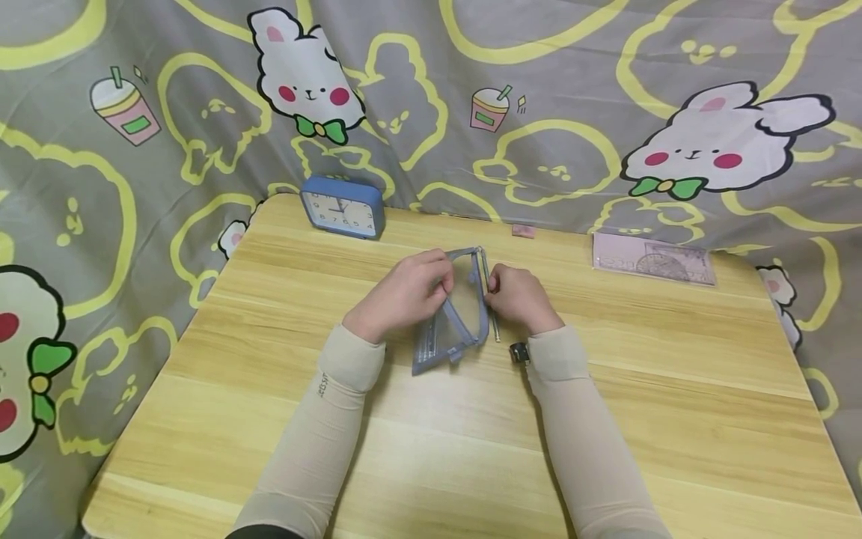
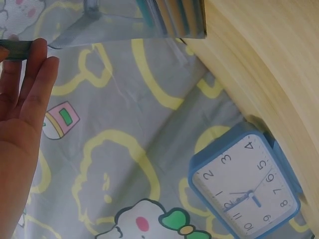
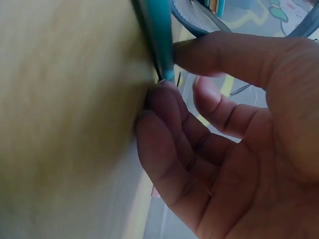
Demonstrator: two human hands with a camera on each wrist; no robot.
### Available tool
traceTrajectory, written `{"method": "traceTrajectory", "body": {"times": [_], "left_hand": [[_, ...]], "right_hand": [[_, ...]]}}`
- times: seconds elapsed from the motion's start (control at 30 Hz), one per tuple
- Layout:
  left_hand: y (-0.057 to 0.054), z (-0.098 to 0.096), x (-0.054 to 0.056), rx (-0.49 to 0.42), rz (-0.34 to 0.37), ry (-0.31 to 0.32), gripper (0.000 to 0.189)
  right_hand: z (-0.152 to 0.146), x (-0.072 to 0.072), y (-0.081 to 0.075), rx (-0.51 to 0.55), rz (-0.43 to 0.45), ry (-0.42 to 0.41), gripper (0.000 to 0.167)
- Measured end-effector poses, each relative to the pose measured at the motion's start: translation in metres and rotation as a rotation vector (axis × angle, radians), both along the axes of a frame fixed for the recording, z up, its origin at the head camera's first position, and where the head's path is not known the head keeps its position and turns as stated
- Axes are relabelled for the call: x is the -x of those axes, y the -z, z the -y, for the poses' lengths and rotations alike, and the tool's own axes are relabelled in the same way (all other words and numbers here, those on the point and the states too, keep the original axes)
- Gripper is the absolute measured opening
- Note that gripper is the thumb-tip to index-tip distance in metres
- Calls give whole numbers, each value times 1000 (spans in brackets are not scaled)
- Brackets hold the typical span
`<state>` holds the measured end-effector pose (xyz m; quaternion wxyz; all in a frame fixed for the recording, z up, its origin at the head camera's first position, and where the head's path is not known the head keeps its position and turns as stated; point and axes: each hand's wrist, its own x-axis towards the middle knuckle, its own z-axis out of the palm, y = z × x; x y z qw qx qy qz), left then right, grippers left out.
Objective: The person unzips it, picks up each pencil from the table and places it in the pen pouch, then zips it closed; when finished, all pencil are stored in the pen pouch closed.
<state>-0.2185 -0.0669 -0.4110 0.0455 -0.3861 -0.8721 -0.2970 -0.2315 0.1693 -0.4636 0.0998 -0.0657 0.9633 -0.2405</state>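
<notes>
A blue-grey mesh zip pouch (image 1: 431, 352) stands on the table with its mouth held apart. My left hand (image 1: 407, 292) pinches the near rim strip (image 2: 17, 51) between thumb and fingers. Several slim sticks (image 2: 172, 17) in teal, grey and brown show through the mesh in the left wrist view. On the pouch's right side, my right hand (image 1: 520, 296) holds a slim teal pencil-like stick (image 3: 159, 37) between thumb and fingertips. That stick runs alongside the pouch's right rim, its lower end low over the table.
A blue alarm clock (image 1: 342, 209) stands at the table's back left. A pink printed flat packet (image 1: 653, 259) lies at the back right, and a small pink piece (image 1: 523, 232) near the back edge. Beside the right wrist is a small black object (image 1: 518, 352). A patterned curtain (image 1: 417, 97) hangs behind.
</notes>
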Motion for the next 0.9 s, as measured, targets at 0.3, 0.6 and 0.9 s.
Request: {"method": "traceTrajectory", "body": {"times": [0.3, 0.6, 0.9], "left_hand": [[1, 0, 0, -9, -19, 4, 19], [1, -2, 1, -19, -32, 4, 18], [2, -2, 0, -29, -29, -2, 18]], "right_hand": [[-15, -1, -9, -30, 1, 49, 16], [-29, -14, -51, 231, 20, 42, 10], [-17, -19, -58, 331, 266, -204, 10]]}}
